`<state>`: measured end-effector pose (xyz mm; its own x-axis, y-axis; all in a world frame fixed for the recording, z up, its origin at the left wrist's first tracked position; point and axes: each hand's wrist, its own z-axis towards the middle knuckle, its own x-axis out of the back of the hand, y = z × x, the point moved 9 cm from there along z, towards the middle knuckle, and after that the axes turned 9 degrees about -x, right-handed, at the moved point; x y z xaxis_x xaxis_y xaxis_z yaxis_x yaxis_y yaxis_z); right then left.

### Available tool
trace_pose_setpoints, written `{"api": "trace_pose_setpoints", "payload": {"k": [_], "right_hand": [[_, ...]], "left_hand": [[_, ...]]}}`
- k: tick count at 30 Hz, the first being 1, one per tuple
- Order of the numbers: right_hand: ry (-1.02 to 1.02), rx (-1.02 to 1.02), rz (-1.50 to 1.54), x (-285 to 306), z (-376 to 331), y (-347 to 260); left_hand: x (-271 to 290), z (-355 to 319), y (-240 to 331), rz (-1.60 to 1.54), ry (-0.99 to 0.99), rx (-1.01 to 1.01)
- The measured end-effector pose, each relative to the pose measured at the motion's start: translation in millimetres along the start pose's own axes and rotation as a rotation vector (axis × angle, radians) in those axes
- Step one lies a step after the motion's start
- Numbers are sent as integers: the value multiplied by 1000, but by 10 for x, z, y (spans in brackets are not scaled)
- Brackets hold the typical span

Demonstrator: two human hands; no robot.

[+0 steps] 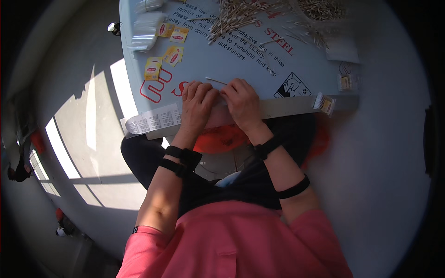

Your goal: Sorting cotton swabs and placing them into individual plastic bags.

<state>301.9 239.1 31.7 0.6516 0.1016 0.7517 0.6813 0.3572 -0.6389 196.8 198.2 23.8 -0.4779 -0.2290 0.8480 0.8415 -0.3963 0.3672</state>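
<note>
At the near edge of the table [241, 65], my left hand [198, 103] and my right hand [243, 104] are close together. Both have curled fingers, closed in a pinch. Whatever lies between the fingertips is mostly hidden by them, and I cannot make it out. Just beyond the fingertips, a single cotton swab [216, 80] rests on the tabletop. Farther off lies a loose heap of cotton swabs [234, 21]. Several small yellow cards [173, 55] are scattered to the left, beside a stack of clear plastic bags [144, 30].
A second swab heap [322, 14] fills the far right, by a clear plastic sheet [343, 48]. Two small swab packs, one at the edge [324, 104] and one behind it [346, 82], lie right. A printed strip [155, 120] covers the near left edge. Something red [220, 139] is below.
</note>
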Motion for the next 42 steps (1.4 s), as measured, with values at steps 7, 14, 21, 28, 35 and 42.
{"api": "trace_pose_setpoints", "payload": {"k": [7,14,21,28,35,42], "right_hand": [[392,-299,45,614,195,507],[91,-226,-48,304,183,528],[31,-107,58,133,349,50],[-18,18,62,23,251,53],[23,6,74,140,178,127],[168,81,-360,662,866,698]], "left_hand": [[65,-192,7,-47,67,40],[54,-175,40,-84,32,48],[55,-186,18,-106,17,59],[19,-191,1,-114,21,86],[11,-129,9,-55,-4,100],[17,-142,-23,-86,-31,122]]}}
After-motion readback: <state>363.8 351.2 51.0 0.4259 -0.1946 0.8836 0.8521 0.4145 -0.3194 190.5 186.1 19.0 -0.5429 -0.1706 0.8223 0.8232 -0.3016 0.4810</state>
